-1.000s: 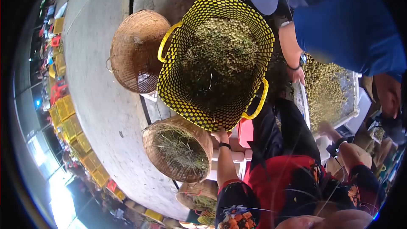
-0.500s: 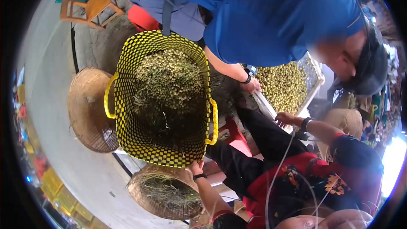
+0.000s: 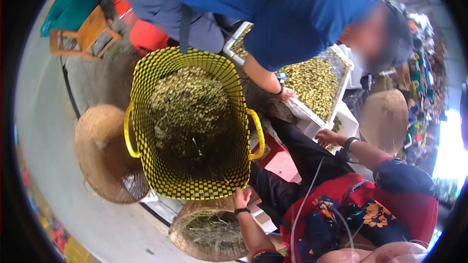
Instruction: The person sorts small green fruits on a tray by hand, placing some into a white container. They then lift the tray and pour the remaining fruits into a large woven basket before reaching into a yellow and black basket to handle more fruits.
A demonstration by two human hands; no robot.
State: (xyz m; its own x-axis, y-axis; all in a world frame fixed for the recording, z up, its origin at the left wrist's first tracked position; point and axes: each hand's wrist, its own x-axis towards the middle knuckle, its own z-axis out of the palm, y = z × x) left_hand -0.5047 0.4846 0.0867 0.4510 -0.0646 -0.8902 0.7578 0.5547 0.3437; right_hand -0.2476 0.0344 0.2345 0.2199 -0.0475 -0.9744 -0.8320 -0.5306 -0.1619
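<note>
A woven yellow-and-black basket [image 3: 146,131] with yellow handles holds small round yellowish fruits [image 3: 187,95], green bits and dark debris. My left hand [image 3: 242,198] is closed on its near rim, fingers over the edge. To the right, a white-rimmed tray [image 3: 340,90] carries a layer of similar yellow-green fruits [image 3: 314,83]. My right hand [image 3: 330,138] is at the tray's near corner with its fingers curled; the exact contact is partly hidden. A co-worker's hand [image 3: 286,94] grips the tray's left edge.
A co-worker in a blue shirt [image 3: 297,19] leans over the tray. Wicker baskets [image 3: 105,146] stand left of the woven basket, and another wicker basket [image 3: 209,231] with dry stalks lies below. A wooden stool [image 3: 87,31] and a red stool [image 3: 148,36] are at upper left.
The camera view has shifted and turned. The tray sits farther up and left in view, and my right hand is nearer its corner. My left hand stays on the basket rim.
</note>
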